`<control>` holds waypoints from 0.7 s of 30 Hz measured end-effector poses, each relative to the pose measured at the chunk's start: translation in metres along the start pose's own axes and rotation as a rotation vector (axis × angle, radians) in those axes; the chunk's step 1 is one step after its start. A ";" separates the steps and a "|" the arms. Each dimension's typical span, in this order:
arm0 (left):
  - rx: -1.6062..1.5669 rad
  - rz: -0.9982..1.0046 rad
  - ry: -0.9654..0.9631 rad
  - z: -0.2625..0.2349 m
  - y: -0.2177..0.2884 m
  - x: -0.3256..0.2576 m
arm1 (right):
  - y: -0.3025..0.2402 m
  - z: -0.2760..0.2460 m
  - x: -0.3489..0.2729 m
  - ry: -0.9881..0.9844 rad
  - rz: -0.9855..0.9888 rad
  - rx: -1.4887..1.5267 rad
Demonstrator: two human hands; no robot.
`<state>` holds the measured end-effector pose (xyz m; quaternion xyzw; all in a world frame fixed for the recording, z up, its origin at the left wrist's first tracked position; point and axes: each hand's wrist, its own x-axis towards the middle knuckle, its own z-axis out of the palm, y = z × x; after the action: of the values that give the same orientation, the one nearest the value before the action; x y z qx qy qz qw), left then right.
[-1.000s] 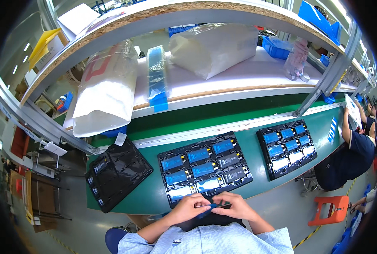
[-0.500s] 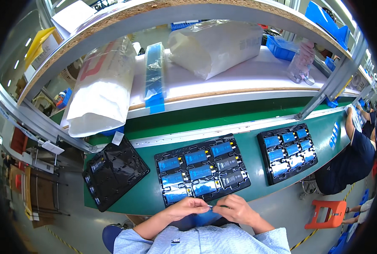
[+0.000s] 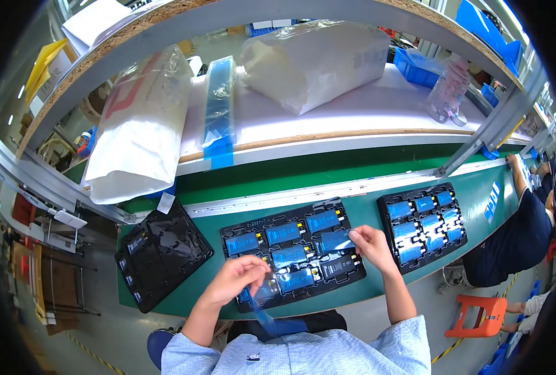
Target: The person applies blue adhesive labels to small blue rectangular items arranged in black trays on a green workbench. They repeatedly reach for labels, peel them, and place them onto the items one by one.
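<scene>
Between the fingertips of my right hand (image 3: pixel 374 248) is a small blue film (image 3: pixel 333 240), held over a flat battery at the right side of the middle black tray (image 3: pixel 272 220). My left hand (image 3: pixel 235 279), over the tray's near left corner, pinches a strip of clear and blue film (image 3: pixel 264 317) that hangs down toward my lap. Several flat batteries (image 3: pixel 282 234) with yellow-marked ends sit in the tray's pockets, most covered in blue film. The lower right battery (image 3: pixel 337 267) looks dark and without blue film.
Another filled black tray (image 3: pixel 409 256) stands to the right, with blue strips (image 3: pixel 492 203) beyond it. Stacked black trays (image 3: pixel 165 253) lie to the left. A shelf (image 3: pixel 303 134) above the green bench holds white bags (image 3: pixel 137 137) and a bottle (image 3: pixel 448 94). A co-worker (image 3: pixel 509 240) sits at right.
My hands were together at the tray's near edge and have moved apart. The right went up and right over the tray with a blue film; the left went left and up with a strip.
</scene>
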<state>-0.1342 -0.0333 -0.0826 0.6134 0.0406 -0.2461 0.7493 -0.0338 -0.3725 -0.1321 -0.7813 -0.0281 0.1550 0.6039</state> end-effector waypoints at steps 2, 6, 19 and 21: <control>0.278 -0.017 0.017 0.020 0.004 0.010 | 0.009 0.001 0.010 -0.045 0.024 -0.023; 0.861 0.414 -0.040 0.037 -0.036 0.043 | 0.010 0.004 0.023 -0.099 0.015 -0.089; 1.243 0.195 0.012 0.063 -0.051 0.068 | 0.020 0.012 0.028 -0.051 -0.034 -0.207; 1.243 0.206 0.015 0.063 -0.052 0.069 | 0.020 0.012 0.027 -0.048 -0.020 -0.187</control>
<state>-0.1107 -0.1214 -0.1391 0.9368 -0.1642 -0.1461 0.2724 -0.0141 -0.3603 -0.1591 -0.8299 -0.0646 0.1646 0.5292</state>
